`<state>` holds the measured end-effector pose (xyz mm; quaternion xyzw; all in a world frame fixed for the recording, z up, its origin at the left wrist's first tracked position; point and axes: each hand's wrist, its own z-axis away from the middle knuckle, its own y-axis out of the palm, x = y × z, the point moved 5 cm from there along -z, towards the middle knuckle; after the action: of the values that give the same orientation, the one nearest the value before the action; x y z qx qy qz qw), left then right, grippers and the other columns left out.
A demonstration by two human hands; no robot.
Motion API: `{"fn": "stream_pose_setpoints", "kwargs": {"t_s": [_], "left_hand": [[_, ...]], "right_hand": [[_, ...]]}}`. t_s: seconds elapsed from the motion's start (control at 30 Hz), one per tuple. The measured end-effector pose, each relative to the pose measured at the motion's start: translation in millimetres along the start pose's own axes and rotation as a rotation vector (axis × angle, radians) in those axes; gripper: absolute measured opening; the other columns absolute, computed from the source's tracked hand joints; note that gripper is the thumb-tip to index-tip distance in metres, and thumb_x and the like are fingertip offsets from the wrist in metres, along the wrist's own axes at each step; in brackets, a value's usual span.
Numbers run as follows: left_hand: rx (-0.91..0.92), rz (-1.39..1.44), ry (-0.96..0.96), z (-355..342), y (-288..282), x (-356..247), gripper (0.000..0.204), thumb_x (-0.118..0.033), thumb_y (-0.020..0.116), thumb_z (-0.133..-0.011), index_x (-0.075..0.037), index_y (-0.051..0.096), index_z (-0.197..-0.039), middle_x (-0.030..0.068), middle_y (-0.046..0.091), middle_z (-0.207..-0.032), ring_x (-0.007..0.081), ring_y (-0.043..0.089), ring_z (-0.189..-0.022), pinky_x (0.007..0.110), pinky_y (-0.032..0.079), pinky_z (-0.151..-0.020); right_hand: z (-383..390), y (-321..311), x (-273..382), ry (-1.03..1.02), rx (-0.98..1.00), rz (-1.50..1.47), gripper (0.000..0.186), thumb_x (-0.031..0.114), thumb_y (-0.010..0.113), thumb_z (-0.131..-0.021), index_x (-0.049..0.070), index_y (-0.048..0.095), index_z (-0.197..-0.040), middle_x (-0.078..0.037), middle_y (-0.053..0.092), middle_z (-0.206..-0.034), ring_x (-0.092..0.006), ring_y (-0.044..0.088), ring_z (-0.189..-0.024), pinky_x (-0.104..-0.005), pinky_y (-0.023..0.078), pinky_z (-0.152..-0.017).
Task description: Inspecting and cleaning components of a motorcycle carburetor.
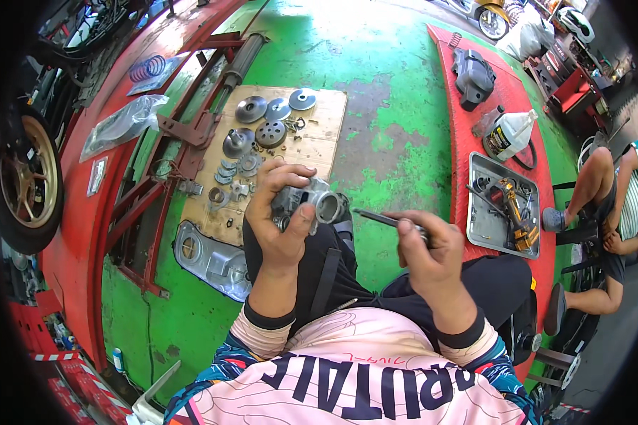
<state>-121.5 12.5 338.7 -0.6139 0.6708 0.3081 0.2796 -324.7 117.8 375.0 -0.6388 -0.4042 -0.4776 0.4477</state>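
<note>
My left hand (275,230) is wrapped round a grey cast-metal throttle body (319,202), its round bore facing up and to the right. Black fittings on its far side are partly hidden by my fingers. In my right hand (434,256) a slim dark rod-like tool (377,217) is pinched, its tip pointing left towards the bore but apart from it. What kind of tool it is, I cannot tell. Beyond my left hand, a cardboard sheet (319,145) on the floor bears several round metal discs, a drilled bell (270,134) and small parts.
A silver engine cover (223,265) lies beside my left knee. On the red platform at right are a metal tray (485,230) with a yellow-black power drill (514,216), a white jug (510,134) and a black housing (473,78). Another person (620,212) sits far right. A red lift frame (145,212) stands left.
</note>
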Motion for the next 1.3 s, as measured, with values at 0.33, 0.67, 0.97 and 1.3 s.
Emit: {"fn": "stream_pose_setpoints", "kwargs": {"t_s": [0.33, 0.67, 0.97, 1.3], "left_hand": [[0.119, 0.158, -0.080, 9, 11, -7, 0.062, -0.048, 0.079, -0.081, 0.003, 0.068, -0.116, 0.0117, 0.072, -0.103, 0.0263, 0.055, -0.109, 0.037, 0.045, -0.096], [0.252, 0.085, -0.024, 1, 12, -21, 0.042, -0.039, 0.084, -0.074, -0.005, 0.070, -0.096, 0.0108, 0.074, -0.101, 0.0271, 0.056, -0.104, 0.041, 0.040, -0.100], [0.426, -0.013, -0.058, -14, 2, -28, 0.047, -0.046, 0.080, -0.073, -0.005, 0.069, -0.092, 0.0131, 0.073, -0.098, 0.0285, 0.053, -0.106, 0.045, 0.038, -0.100], [0.376, -0.094, 0.077, -13, -2, -28, 0.035, -0.029, 0.082, -0.068, -0.008, 0.068, -0.093, 0.0104, 0.074, -0.099, 0.0279, 0.060, -0.096, 0.041, 0.041, -0.097]], "right_hand": [[-23, 7, 59, -0.826, 0.320, 0.681, 0.035, 0.013, 0.078, -0.079, 0.004, 0.073, -0.112, -0.005, 0.062, -0.066, -0.0201, 0.060, -0.054, -0.0343, 0.044, -0.049], [-31, 4, 69, -1.027, 0.436, 0.906, 0.040, 0.022, 0.080, -0.079, 0.010, 0.071, -0.117, 0.003, 0.049, -0.061, -0.0146, 0.050, -0.054, -0.0309, 0.041, -0.048], [-33, 15, 84, -1.229, 0.713, 1.256, 0.051, 0.040, 0.075, -0.084, 0.015, 0.067, -0.128, 0.004, 0.046, -0.070, -0.0133, 0.051, -0.068, -0.0283, 0.042, -0.059], [-32, 24, 30, -0.154, 0.744, 0.422, 0.033, 0.032, 0.073, -0.094, 0.001, 0.065, -0.101, 0.003, 0.055, -0.069, -0.0104, 0.049, -0.058, -0.0285, 0.037, -0.053]]}}
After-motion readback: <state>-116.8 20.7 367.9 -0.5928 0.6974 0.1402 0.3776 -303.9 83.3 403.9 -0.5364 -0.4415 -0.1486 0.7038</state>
